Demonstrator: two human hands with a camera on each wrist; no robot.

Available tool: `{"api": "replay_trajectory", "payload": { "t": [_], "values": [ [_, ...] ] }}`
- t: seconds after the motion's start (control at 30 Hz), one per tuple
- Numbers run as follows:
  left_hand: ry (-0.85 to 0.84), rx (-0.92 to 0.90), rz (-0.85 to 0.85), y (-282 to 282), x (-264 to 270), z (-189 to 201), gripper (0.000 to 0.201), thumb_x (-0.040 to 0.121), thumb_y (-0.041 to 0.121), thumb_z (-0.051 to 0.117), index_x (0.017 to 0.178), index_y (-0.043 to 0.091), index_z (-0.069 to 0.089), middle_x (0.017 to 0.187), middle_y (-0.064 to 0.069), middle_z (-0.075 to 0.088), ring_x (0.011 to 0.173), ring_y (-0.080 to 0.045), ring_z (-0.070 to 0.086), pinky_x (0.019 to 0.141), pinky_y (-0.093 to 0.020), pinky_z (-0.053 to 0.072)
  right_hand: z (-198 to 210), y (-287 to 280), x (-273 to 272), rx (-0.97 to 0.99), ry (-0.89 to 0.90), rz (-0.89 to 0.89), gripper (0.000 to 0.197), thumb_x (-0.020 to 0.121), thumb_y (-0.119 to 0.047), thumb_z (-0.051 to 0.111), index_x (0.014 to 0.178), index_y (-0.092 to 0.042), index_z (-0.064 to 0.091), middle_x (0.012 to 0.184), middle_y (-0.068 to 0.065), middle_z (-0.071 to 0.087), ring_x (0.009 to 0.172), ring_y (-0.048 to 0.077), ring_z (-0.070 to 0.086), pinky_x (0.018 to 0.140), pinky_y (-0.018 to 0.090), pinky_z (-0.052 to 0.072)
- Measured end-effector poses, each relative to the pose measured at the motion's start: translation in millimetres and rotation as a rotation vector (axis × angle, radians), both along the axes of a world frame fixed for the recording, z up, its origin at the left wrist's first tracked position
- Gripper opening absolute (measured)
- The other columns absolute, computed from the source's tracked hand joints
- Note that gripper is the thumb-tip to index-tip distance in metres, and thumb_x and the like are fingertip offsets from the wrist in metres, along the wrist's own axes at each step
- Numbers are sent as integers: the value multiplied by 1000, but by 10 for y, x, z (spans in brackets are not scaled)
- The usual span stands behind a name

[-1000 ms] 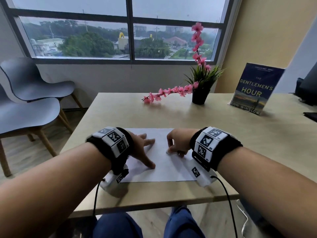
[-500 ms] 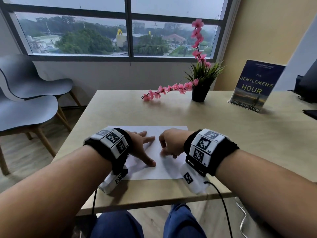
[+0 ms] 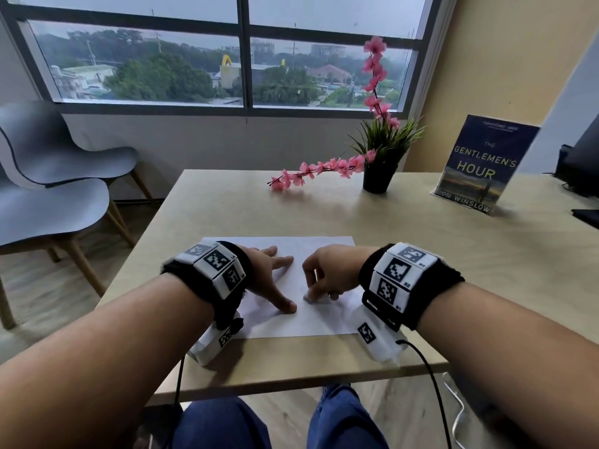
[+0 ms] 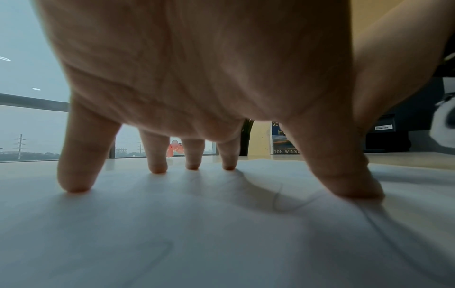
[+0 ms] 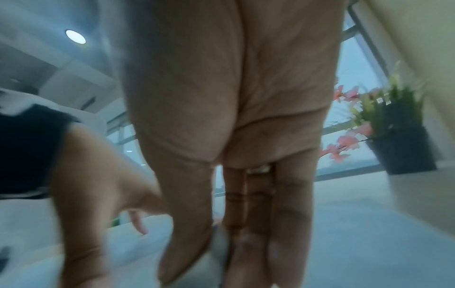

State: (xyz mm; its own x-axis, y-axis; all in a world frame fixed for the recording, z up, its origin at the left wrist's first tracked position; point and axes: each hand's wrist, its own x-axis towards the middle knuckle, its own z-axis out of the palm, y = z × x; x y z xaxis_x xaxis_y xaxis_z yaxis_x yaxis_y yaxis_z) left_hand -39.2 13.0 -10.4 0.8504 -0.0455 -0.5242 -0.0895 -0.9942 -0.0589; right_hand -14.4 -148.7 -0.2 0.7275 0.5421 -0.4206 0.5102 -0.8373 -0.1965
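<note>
A white sheet of paper [image 3: 291, 249] lies on the wooden table [image 3: 437, 270] in front of me. My left hand [image 3: 265, 280] presses on its left half with fingers spread and straight; the left wrist view shows the fingertips [image 4: 74, 185] standing on the paper [image 4: 221, 243], which bears faint pencil lines. My right hand [image 3: 327, 277] is just right of the left thumb, fingers curled down, pinching a small white eraser [image 3: 312, 298] against the sheet. In the blurred right wrist view the eraser [image 5: 219, 247] sits between thumb and fingers.
A black pot with green grass and pink flowers [image 3: 377, 176] stands at the table's back, one flower branch [image 3: 311, 171] hanging left over the table. A book [image 3: 479, 163] stands at the right. Dark equipment [image 3: 583, 163] is far right. Grey chairs [image 3: 55, 196] stand left.
My right hand has slid left across the paper with the eraser, ending close to the left thumb. The left hand has stayed pressed on the sheet.
</note>
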Motion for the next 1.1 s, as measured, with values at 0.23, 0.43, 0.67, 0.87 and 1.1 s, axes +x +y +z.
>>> {"api": "replay_trajectory", "payload": {
  "t": [0.23,0.43,0.67,0.87,1.1],
  "values": [
    [3,13,1,1,-5,3,109,63,83,55,147,48,-6,160,12,-12,149,-20,3,119,-47,14,29,-66,70,-11,-31,-13,19,85,-35,70,87,-18,62,89,7,75,69,14,65,70,27,52],
    [1,12,-2,-2,2,3,109,63,83,54,147,48,-6,160,12,-12,149,-19,2,119,-46,13,31,-151,127,-12,-59,-30,22,84,-39,70,86,-20,61,89,7,75,66,14,63,66,25,47],
    [9,2,1,8,19,-17,111,62,84,55,147,48,-6,160,11,-12,150,-18,1,119,-48,12,22,-150,0,-55,-30,56,20,86,-35,68,80,-20,57,83,6,73,66,15,60,68,28,49],
    [5,10,0,2,9,-7,110,63,83,55,147,47,-6,160,12,-12,150,-19,2,119,-49,14,63,-200,66,-62,-73,-17,18,89,-34,66,88,-18,57,78,4,70,65,15,58,56,23,41],
    [3,13,-4,8,22,-20,111,61,84,54,147,48,-6,160,12,-12,149,-19,3,119,-49,15,76,-208,-42,-73,15,22,21,87,-39,68,88,-20,61,87,5,75,68,13,61,66,26,47]
  ]
}}
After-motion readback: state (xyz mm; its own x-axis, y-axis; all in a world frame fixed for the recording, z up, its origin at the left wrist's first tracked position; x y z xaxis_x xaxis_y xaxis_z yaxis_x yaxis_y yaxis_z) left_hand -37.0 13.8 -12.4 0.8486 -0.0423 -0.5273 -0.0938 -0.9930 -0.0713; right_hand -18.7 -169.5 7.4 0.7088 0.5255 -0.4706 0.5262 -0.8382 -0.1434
